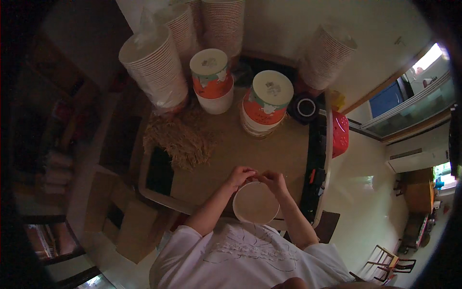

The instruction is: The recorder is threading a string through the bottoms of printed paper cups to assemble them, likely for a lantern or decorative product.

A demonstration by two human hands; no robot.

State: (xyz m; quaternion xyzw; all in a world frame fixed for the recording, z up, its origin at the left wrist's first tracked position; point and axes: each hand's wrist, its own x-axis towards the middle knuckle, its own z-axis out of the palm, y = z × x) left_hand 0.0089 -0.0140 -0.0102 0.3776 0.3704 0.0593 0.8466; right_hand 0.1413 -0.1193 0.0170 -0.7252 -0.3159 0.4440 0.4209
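Close against my body at the table's near edge is a round white paper tub [256, 204]. My left hand [240, 177] is closed at its far rim, fingers pinched. Beside it my right hand [273, 182] is closed too, its fingertips nearly meeting the left ones. What lies between the fingers is too small and dim to make out. Further off on the left lies a heap of tan, stringy strands [185, 137]. Two upturned stacks of printed orange-and-white tubs stand beyond: a left stack [211, 84] and a right stack [267, 103].
Tall sleeves of nested white tubs [153, 62] rise at the back left, with another nested stack [327, 55] at the back right. A dark round object [305, 108] sits beside the right stack. A red plastic basket [340, 134] hangs beyond the table's right edge.
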